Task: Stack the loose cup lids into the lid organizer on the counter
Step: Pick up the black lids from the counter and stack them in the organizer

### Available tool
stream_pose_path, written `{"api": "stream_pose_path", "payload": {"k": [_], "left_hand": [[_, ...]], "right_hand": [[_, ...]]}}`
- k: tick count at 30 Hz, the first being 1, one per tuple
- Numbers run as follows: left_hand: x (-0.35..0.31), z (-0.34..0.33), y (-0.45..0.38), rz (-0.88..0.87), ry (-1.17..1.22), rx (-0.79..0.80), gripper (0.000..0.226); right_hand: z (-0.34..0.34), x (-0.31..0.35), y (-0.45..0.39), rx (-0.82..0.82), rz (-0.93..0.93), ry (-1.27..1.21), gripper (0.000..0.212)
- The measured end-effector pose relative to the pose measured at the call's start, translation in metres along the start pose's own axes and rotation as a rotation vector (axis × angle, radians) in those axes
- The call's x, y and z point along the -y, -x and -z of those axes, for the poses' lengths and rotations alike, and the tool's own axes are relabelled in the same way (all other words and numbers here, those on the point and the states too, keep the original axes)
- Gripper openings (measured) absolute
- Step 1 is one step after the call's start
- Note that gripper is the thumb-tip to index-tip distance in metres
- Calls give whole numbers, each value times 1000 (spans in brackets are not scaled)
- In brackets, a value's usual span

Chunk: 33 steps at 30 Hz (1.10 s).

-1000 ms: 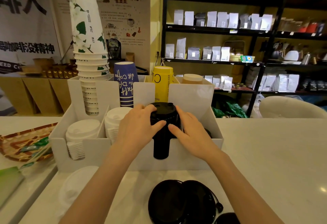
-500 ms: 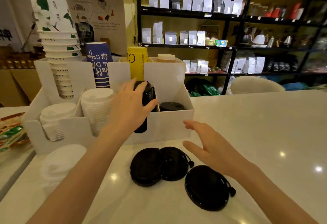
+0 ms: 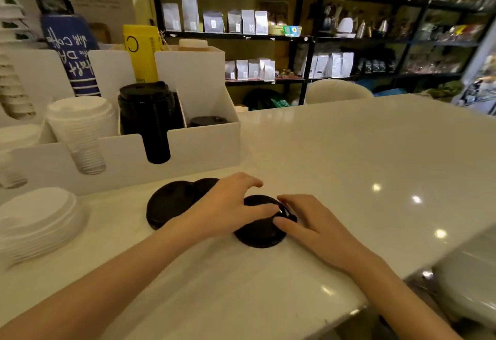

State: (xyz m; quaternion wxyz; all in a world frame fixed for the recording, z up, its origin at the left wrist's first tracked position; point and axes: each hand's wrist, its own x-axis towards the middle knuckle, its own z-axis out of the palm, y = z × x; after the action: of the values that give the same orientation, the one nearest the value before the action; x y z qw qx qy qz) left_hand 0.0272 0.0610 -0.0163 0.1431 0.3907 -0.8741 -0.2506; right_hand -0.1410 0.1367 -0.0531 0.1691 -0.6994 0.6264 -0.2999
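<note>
A loose black lid [image 3: 259,235] lies on the white counter in front of me, and both hands rest on it. My left hand [image 3: 230,205] covers its left side with fingers spread over the top. My right hand [image 3: 308,221] touches its right rim with thumb and fingertips. Two more black lids [image 3: 171,202] lie overlapped just to the left. The white lid organizer [image 3: 204,141] stands behind them, with a tall black lid stack [image 3: 147,116] in one slot, a short black stack [image 3: 208,121] in the right slot and white lid stacks [image 3: 80,127] further left.
A loose pile of white lids [image 3: 37,218] sits at the left front of the counter. Paper cup stacks, blue [image 3: 72,52] and yellow [image 3: 141,52], stand behind the organizer. Dark shelves with bags fill the back. The counter edge runs close on the right, near a grey object [image 3: 467,280].
My left hand left the black stack in the organizer and came down onto the loose lid. My right hand moved onto the same lid. The view tilted down and right.
</note>
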Motion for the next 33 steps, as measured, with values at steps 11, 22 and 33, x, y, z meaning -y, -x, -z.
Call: {"api": "stream_pose_path", "payload": {"k": [11, 22, 33], "left_hand": [[-4, -18, 8, -51, -139, 75, 68], [-3, 28, 1, -132, -57, -139, 70], [32, 114, -12, -89, 130, -538, 78]], "right_hand": [[-1, -9, 6, -61, -4, -34, 24], [1, 17, -22, -239, -32, -414, 21], [8, 88, -130, -425, 159, -541, 22]]}}
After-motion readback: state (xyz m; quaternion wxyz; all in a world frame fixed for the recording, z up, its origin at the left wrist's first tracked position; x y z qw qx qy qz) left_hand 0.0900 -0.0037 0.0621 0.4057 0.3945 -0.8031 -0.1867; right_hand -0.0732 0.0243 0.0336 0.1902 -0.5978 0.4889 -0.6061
